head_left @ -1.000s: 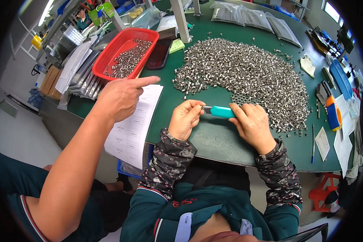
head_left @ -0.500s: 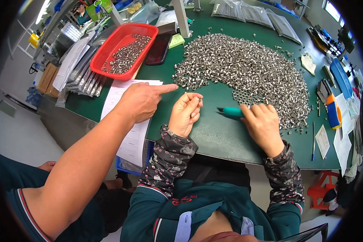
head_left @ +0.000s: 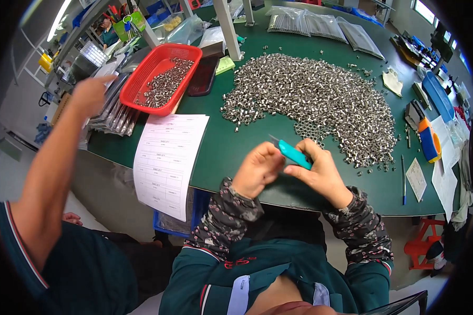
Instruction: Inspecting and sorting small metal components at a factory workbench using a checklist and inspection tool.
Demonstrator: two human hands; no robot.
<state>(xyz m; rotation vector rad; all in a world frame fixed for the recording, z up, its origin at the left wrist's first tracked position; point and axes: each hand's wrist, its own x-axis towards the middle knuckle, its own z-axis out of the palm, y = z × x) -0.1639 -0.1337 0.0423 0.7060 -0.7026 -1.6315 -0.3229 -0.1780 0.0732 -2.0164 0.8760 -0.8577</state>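
My right hand [head_left: 323, 173] is closed round the teal handle of a small utility knife [head_left: 295, 154], whose short grey blade points up and left. Close beside the blade is my left hand [head_left: 258, 169], with its fingers curled together. Whatever is between those fingers is hidden and slightly blurred. Beyond both hands a large heap of small shiny metal rings [head_left: 310, 84] spreads over the green table [head_left: 231, 157]. Some rings at the heap's near edge lie flat, side by side.
Left of the heap stands a red plastic basket [head_left: 160, 110] with more metal pieces, beside a dark phone [head_left: 204, 79]. A printed sheet [head_left: 168, 157] hangs over the table edge. A co-worker's arm [head_left: 50, 168] reaches in from the left. An orange-blue tape dispenser [head_left: 430, 140] stands right.
My right hand has brought the knife left, up to my left hand, which has shifted nearer to me. The co-worker's pointing hand has swung left, away from the heap, uncovering the sheet.
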